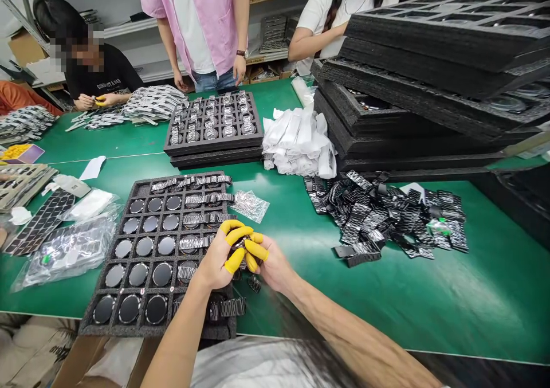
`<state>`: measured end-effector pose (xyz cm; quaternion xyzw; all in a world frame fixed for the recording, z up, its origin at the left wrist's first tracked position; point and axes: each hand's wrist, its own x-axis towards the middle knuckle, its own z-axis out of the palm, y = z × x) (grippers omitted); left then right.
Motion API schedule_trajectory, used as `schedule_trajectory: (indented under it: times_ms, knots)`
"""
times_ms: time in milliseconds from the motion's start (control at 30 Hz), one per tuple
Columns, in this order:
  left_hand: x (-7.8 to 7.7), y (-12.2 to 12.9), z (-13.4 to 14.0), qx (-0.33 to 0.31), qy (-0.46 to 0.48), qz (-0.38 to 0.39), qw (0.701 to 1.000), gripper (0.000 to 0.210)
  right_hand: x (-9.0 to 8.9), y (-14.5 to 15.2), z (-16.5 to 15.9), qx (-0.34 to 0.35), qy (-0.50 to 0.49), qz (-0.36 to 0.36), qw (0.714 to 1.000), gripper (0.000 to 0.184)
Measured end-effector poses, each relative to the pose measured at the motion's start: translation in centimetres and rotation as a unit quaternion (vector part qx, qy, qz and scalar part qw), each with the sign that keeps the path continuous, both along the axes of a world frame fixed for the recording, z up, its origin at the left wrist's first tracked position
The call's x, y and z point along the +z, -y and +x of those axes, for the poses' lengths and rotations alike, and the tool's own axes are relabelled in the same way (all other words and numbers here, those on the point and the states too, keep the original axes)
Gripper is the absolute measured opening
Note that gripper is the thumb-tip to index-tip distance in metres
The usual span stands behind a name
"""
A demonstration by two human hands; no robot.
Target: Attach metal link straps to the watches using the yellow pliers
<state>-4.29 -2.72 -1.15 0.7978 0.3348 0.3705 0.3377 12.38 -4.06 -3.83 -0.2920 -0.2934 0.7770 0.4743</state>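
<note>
Both of my hands meet above the right edge of a black foam tray (90, 319), yellow finger cots on their fingertips. My left hand (221, 256) and my right hand (268, 259) are closed around a dark watch (243, 241), mostly covered by the fingers. A short piece of black link strap (254, 285) shows just below them; whether it joins the watch is unclear. In the tray, round dark watch faces (162, 274) sit in the left columns, and watches with black link straps (195, 243) fill the right side. Beside the tray lies a small clear bag of metal pins (250, 206).
Loose black link straps (373, 216) are heaped to the right. Behind them rise stacked foam trays (412, 113) and white wrapped pieces (298, 138). Another filled tray (215, 141) stands at the back. Plastic bags (71, 253) lie left on the green table (429, 308). Several people work opposite.
</note>
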Motion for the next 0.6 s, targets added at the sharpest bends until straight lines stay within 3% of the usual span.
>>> schedule_trajectory:
  times_ms: [600]
  knots:
    - [-0.07, 0.05, 0.04, 0.011, -0.028, 0.021, 0.999, 0.039, 0.21, -0.06, 0.04, -0.008, 0.023, -0.005, 1.000, 0.049]
